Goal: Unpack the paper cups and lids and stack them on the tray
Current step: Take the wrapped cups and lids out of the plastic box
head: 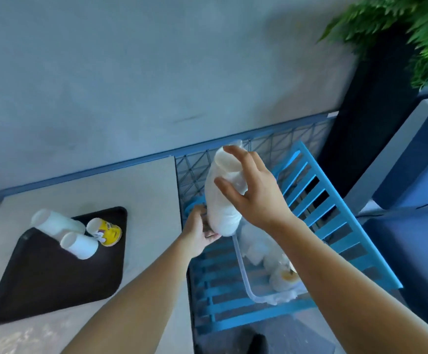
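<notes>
A dark brown tray (54,277) lies cornerwise on a beige table (146,200), its far corner pointing at the wall and its left corner close to the table's left edge. Grouped in that far corner are two white cup stacks (57,223) (80,245) and a yellow-printed cup (107,231), mouths up and touching or just beside one another. The broad dark surface near and left of them is in plain view. The table's right edge runs straight along a wire mesh panel (195,164), and beyond it sits a blue slatted crate (322,213), its slatted side rising on the right. Held above the crate's far-left corner, just right of the table edge, is a wrapped sleeve of paper cups (220,200), leaning slightly with its upper end toward the wall. The left hand (200,232) grips the sleeve's lower end, fingers curled under and around it. The right hand (253,190) holds the upper end between thumb and forefinger, with the other fingers spread apart and off the wrap. Lower in the crate, a clear plastic tub (243,274) holds more wrapped white bundles (259,249), partly hidden by the right forearm. Right of the crate stand a dark column (361,111) and a blue-grey block (412,149), with fern fronds (399,21) above. A grey-blue wall (131,72) closes the far side.
</notes>
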